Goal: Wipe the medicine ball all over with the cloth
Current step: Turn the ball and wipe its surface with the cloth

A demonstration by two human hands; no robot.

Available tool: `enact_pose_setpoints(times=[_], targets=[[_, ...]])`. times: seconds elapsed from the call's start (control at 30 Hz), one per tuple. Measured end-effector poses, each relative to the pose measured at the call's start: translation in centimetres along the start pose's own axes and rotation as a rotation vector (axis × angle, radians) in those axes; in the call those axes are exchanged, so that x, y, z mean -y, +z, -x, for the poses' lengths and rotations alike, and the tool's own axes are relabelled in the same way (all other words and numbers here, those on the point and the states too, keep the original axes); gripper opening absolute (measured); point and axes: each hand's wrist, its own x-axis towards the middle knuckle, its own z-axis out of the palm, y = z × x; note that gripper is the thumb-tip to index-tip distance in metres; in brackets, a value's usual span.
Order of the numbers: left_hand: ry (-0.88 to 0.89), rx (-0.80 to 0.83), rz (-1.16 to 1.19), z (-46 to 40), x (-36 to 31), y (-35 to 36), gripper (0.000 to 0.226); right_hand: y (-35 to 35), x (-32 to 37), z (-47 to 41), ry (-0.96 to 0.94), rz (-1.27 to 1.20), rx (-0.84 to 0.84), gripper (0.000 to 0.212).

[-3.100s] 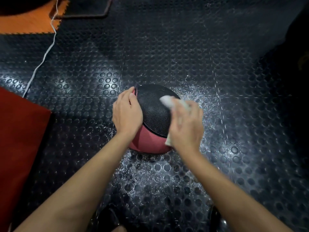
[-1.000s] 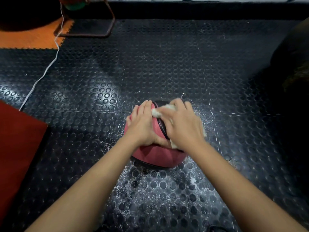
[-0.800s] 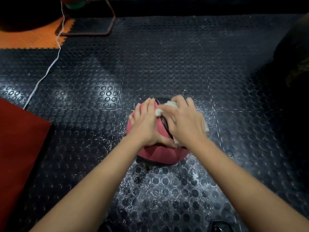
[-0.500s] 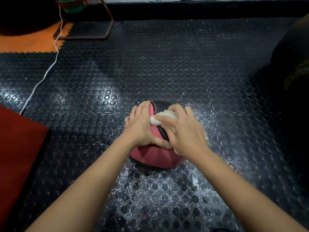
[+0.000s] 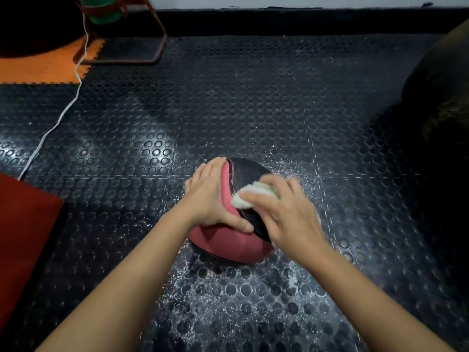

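One medicine ball point(image 5: 229, 243), pink and black, on studded black floor matting point(image 5: 253, 102); one white cloth point(image 5: 250, 195) bunched under right hand point(image 5: 289, 214), fingers curled over it; left hand point(image 5: 209, 196) spread flat on ball's left side. Since half a second ago, cloth further right onto black panel. Orange mat point(image 5: 38, 69) and metal frame point(image 5: 152, 47) far left, white cord point(image 5: 58, 120), red mat point(image 5: 22, 237) near left.

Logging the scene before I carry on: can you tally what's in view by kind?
Medicine ball: 1
Cloth: 1
Hands: 2, left hand, right hand
White cord: 1
Red mat: 1
Orange floor tile: 1
Total: 7
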Motion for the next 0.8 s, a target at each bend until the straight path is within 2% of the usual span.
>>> enact_pose_setpoints(times=[0.07, 0.17, 0.3, 0.43, 0.53, 0.6, 0.7, 0.77, 0.8], targets=[[0.013, -0.004, -0.010, 0.3, -0.1, 0.2, 0.155, 0.2, -0.4, 1.0, -0.009, 0.018, -0.002, 0.023], [0.025, 0.001, -0.067, 1.0, -0.3, 0.9, 0.158, 0.5, -0.3, -1.9, -0.032, 0.055, 0.005, 0.023], [0.037, -0.003, -0.053, 1.0, -0.1, 1.0, 0.159, 1.1, 0.3, -5.4, 0.066, 0.084, 0.080, 0.025], [0.067, 0.018, -0.041, 0.7, -0.1, 0.3, 0.154, 0.3, 0.5, -1.1, 0.069, 0.022, -0.015, 0.022], [0.063, 0.022, -0.013, 0.7, -0.2, 0.1, 0.151, -0.9, -0.6, 2.8, 0.114, -0.010, 0.106, 0.025], [0.057, 0.005, -0.008, 0.6, -0.1, 0.1, 0.151, -1.9, -1.4, 3.5, 0.221, -0.196, 0.205, 0.025], [0.047, 0.010, 0.005, 0.7, 0.0, 0.2, 0.152, -4.2, -0.9, 1.6, 0.443, -0.665, 0.118, 0.018], [0.045, 0.025, 0.013, 0.8, -0.1, 0.2, 0.152, -5.1, -0.1, -0.6, 0.551, -0.854, 0.200, 0.033], [0.047, 0.027, 0.011, 0.8, -0.1, 0.2, 0.152, -5.2, 0.2, -1.6, 0.532, -0.844, 0.271, 0.038]])
